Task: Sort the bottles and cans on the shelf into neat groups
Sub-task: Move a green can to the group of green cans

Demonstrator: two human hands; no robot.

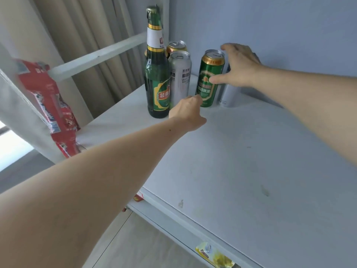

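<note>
There is one view only, from a wide-angle camera on the person's head. It looks forward and down, from near, onto the white shelf (241,161), along both forearms toward the back corner at the wall (270,26).

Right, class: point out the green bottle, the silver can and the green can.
green bottle (156,89), head view, on its body.
silver can (180,78), head view, on its printed side.
green can (209,74), head view, on its label.

The silver can (180,78), standing right of the green bottle (157,82), reads "精" above "CRAF" in dark print. The bottle's red band shows "经". The green can's (209,80) lettering is too blurred.
</note>
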